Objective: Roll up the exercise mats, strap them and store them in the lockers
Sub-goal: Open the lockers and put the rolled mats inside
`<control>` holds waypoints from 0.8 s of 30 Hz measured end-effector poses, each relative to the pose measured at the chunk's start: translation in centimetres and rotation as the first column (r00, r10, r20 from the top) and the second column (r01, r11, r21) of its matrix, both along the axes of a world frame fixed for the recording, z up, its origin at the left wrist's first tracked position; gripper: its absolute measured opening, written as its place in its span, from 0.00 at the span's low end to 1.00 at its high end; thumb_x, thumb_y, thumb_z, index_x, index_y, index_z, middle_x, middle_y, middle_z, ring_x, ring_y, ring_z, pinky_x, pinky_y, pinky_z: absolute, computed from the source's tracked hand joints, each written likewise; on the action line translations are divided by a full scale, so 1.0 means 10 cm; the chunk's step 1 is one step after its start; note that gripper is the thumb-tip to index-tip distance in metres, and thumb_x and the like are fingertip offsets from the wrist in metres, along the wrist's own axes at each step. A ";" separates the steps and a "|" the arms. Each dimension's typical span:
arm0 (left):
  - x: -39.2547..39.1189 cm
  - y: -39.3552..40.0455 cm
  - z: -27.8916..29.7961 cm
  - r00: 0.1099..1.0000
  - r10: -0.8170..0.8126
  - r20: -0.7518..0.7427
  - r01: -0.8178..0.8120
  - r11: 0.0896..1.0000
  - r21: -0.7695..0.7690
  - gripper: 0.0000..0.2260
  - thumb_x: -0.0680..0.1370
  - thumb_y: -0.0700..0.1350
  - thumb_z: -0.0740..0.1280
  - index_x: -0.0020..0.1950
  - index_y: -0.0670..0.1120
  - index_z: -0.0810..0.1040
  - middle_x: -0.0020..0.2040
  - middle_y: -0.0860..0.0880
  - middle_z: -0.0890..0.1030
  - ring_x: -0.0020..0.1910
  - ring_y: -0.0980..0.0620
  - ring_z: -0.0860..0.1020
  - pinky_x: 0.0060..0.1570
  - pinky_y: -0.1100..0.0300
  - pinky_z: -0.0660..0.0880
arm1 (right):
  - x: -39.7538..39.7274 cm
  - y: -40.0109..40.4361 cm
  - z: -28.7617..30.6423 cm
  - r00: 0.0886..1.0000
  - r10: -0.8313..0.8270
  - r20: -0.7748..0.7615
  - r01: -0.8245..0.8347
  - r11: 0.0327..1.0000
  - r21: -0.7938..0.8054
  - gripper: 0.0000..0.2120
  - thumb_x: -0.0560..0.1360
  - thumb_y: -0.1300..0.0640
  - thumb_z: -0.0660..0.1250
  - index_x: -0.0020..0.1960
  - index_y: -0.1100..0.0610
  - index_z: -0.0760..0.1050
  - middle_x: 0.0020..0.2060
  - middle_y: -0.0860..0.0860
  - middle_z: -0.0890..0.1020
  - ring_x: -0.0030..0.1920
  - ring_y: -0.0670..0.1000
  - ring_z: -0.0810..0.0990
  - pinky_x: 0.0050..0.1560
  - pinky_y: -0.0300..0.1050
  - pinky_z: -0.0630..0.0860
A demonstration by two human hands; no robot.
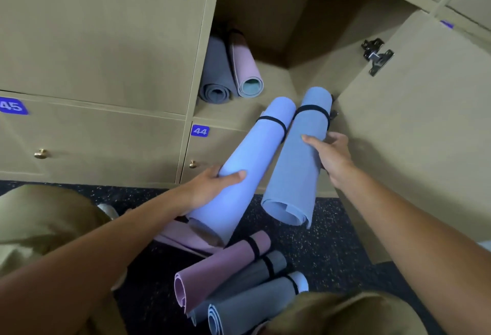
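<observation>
Two rolled blue mats point up toward the open locker (287, 42), each bound near its far end by a black strap. My left hand (212, 185) grips the left blue mat (247, 154) around its lower part. My right hand (329, 154) grips the right blue mat (295, 164) at its middle. Inside the locker, against the left wall, lie a rolled grey mat (215, 74) and a rolled pink mat (244, 68).
The locker door (414, 122) stands open on the right, hinge showing. Closed lockers 45 (13, 106) and 44 (199, 131) sit below and left. On the dark speckled floor near my knees lie strapped mats: a pink one (220, 265) and two grey ones (252, 302).
</observation>
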State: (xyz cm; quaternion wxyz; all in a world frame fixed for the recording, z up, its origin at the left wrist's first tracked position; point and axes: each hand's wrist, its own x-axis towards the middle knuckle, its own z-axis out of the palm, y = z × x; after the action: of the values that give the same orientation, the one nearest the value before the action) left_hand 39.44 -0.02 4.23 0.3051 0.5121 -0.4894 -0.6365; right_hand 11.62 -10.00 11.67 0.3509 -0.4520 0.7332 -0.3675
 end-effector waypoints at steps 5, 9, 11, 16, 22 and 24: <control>-0.21 -0.59 -0.01 0.988 -0.009 0.152 0.015 0.999 -0.036 0.30 0.78 0.65 0.68 0.73 0.49 0.69 0.65 0.55 0.75 0.62 0.54 0.74 0.60 0.58 0.69 | 0.07 -0.33 -0.16 0.996 0.072 -0.055 -0.069 0.997 0.045 0.42 0.69 0.48 0.80 0.74 0.52 0.60 0.65 0.50 0.72 0.60 0.52 0.77 0.55 0.53 0.80; -0.25 -0.97 -0.07 0.990 0.014 0.138 -0.010 0.999 -0.030 0.31 0.75 0.68 0.70 0.70 0.51 0.68 0.63 0.55 0.76 0.61 0.53 0.76 0.63 0.54 0.73 | 0.08 -0.60 -0.23 0.999 0.036 -0.017 -0.037 0.999 -0.037 0.38 0.73 0.51 0.78 0.75 0.51 0.61 0.63 0.48 0.75 0.58 0.50 0.78 0.44 0.40 0.74; -0.28 -1.13 -0.08 0.993 0.029 0.110 -0.025 0.999 -0.037 0.26 0.77 0.64 0.70 0.69 0.51 0.69 0.60 0.57 0.77 0.59 0.55 0.77 0.57 0.57 0.73 | 0.05 -0.74 -0.27 0.999 0.043 -0.026 -0.045 0.997 -0.063 0.36 0.74 0.51 0.77 0.76 0.51 0.62 0.62 0.48 0.76 0.57 0.49 0.79 0.47 0.40 0.75; -0.45 -1.50 -0.09 0.992 0.075 0.106 -0.070 0.996 -0.051 0.32 0.74 0.69 0.69 0.70 0.51 0.71 0.62 0.52 0.79 0.59 0.51 0.78 0.57 0.53 0.74 | 0.02 -1.09 -0.29 0.985 0.044 -0.168 -0.057 0.996 -0.075 0.37 0.74 0.43 0.73 0.79 0.47 0.62 0.71 0.49 0.74 0.66 0.52 0.77 0.68 0.54 0.74; -0.81 -1.80 -0.09 0.982 0.181 -0.052 -0.181 0.983 -0.005 0.22 0.77 0.65 0.69 0.63 0.52 0.74 0.53 0.53 0.82 0.50 0.53 0.82 0.45 0.57 0.76 | -0.11 -1.40 -0.15 0.957 0.130 -0.260 -0.117 0.991 0.066 0.49 0.65 0.30 0.72 0.80 0.45 0.60 0.72 0.47 0.73 0.67 0.54 0.77 0.67 0.57 0.75; -0.92 -1.88 -0.12 0.971 0.202 -0.127 -0.200 0.979 0.030 0.23 0.77 0.65 0.70 0.63 0.51 0.75 0.55 0.51 0.84 0.50 0.50 0.84 0.48 0.53 0.81 | -0.16 -1.41 -0.16 0.957 0.166 -0.237 -0.147 0.985 0.095 0.44 0.70 0.37 0.75 0.79 0.46 0.60 0.68 0.45 0.76 0.63 0.52 0.79 0.65 0.55 0.76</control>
State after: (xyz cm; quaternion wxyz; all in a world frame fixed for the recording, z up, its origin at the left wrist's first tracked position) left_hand 30.27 -18.77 3.01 0.3947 0.5192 -0.4089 -0.6384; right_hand 10.01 -24.11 10.08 0.3031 -0.5364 0.7463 -0.2518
